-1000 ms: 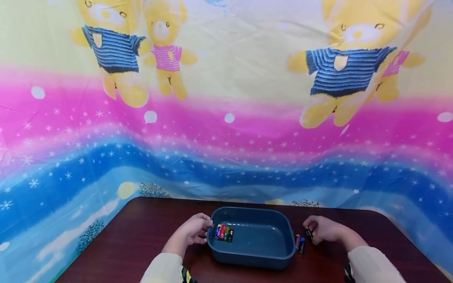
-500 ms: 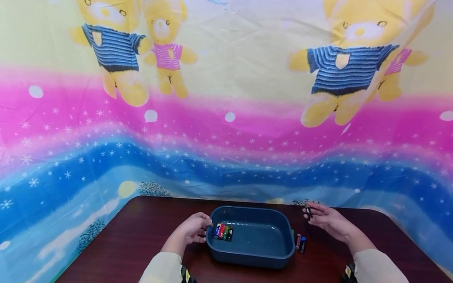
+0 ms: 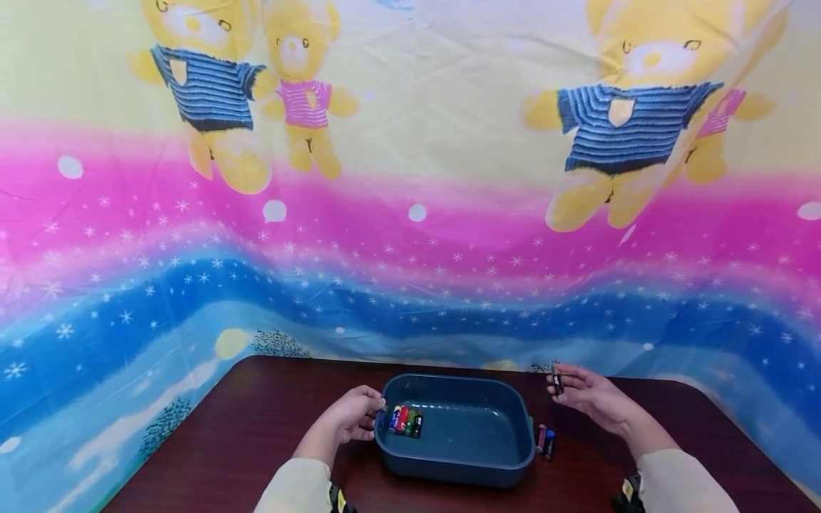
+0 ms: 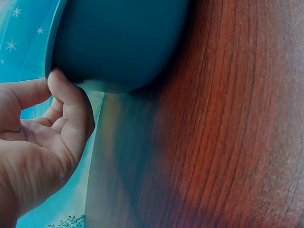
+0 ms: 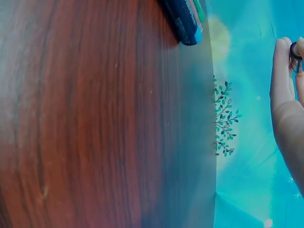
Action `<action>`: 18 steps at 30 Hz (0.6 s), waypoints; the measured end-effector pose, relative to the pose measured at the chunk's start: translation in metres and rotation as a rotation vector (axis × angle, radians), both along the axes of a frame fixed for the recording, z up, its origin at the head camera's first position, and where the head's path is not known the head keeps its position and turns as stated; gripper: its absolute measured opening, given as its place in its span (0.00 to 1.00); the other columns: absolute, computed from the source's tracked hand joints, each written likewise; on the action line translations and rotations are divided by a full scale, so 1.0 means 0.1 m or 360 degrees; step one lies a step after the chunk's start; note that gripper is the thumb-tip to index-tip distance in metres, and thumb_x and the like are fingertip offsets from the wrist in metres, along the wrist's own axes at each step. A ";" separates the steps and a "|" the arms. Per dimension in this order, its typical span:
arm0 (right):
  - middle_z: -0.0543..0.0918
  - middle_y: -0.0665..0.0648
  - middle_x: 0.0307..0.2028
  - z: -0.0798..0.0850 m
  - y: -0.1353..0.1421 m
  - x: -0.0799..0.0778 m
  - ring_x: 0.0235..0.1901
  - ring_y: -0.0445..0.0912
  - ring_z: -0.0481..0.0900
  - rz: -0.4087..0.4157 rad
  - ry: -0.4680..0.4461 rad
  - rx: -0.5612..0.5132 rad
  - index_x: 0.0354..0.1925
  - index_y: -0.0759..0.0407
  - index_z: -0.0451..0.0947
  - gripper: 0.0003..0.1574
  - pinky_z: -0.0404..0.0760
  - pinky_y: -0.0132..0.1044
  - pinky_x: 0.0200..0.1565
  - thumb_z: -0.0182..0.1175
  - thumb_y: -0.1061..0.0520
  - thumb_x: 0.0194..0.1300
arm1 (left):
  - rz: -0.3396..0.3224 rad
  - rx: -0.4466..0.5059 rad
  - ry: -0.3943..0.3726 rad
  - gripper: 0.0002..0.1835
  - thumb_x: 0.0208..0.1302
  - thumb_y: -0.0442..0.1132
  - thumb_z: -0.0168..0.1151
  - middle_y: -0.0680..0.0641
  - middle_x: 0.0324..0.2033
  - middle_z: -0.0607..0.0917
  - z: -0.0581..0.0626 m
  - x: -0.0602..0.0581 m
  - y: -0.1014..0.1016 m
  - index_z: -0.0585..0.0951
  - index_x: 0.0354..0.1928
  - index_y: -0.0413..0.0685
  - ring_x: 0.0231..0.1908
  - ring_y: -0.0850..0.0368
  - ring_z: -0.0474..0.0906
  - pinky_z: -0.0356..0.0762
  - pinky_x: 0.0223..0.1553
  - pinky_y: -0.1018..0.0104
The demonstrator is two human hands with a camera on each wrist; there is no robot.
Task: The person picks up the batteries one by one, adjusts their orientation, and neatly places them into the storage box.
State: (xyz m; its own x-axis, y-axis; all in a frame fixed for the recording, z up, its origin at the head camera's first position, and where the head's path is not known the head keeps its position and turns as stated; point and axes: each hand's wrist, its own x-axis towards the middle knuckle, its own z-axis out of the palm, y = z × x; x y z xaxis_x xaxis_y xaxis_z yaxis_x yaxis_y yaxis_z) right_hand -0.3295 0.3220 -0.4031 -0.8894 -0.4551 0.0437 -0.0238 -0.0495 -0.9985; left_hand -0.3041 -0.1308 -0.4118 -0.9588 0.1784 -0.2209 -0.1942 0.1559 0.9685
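Note:
A dark blue plastic basin [image 3: 458,467] sits on the table, and my left hand [image 3: 353,417] pinches its left rim between thumb and fingers. In the left wrist view the thumb tip [image 4: 58,76] is right at the rim. Several batteries [image 3: 405,422], in blue, red, green and black, lie side by side within the basin at its left end. My right hand [image 3: 593,399] holds a black battery [image 3: 558,385] in its fingertips, raised above the table to the right of the basin. Outside the basin's right wall lie a blue battery [image 3: 549,444] and a reddish one [image 3: 541,437].
The dark red wood-grain table [image 3: 269,406] has rounded back corners. Behind it hangs a cloth [image 3: 410,271] printed with bears and snowflakes. A bit of green [image 5: 199,10] shows beside the blue battery in the right wrist view.
My right hand has lifted with the black battery, up and away from the batteries beside the basin, then stays nearly still. My left hand and the basin have not visibly moved.

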 end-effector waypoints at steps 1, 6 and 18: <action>0.70 0.58 0.54 0.01 -0.01 0.00 0.49 0.45 0.76 -0.0010 0.0009 0.0009 0.68 0.74 0.37 0.43 0.69 0.47 0.57 0.51 0.71 0.64 | 0.0002 -0.0003 0.0002 0.09 0.67 0.36 0.50 0.39 0.34 0.74 0.00 0.00 0.00 0.68 0.46 0.40 0.27 0.54 0.71 0.77 0.26 0.67; 0.57 0.71 0.60 0.04 -0.07 -0.01 0.51 0.44 0.75 -0.0027 0.0038 0.0072 0.68 0.74 0.35 0.46 0.65 0.50 0.59 0.53 0.69 0.63 | 0.0014 -0.0004 -0.0007 0.08 0.67 0.36 0.50 0.41 0.33 0.74 0.01 0.01 0.01 0.68 0.45 0.40 0.26 0.55 0.71 0.77 0.25 0.67; 0.67 0.65 0.58 0.22 -0.31 -0.02 0.52 0.49 0.75 0.0032 0.0039 0.0125 0.68 0.74 0.39 0.46 0.71 0.45 0.55 0.55 0.67 0.63 | 0.0038 -0.0013 -0.0013 0.07 0.67 0.35 0.50 0.41 0.32 0.74 -0.01 0.00 0.02 0.69 0.44 0.41 0.25 0.55 0.70 0.77 0.25 0.67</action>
State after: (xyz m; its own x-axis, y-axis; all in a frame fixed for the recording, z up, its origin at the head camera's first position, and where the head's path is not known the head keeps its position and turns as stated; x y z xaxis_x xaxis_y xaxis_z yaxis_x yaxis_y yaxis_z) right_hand -0.3319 0.2912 -0.3814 -0.8792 -0.4756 0.0287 -0.0479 0.0282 -0.9985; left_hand -0.3044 -0.1290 -0.4125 -0.9609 0.1535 -0.2303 -0.2061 0.1588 0.9656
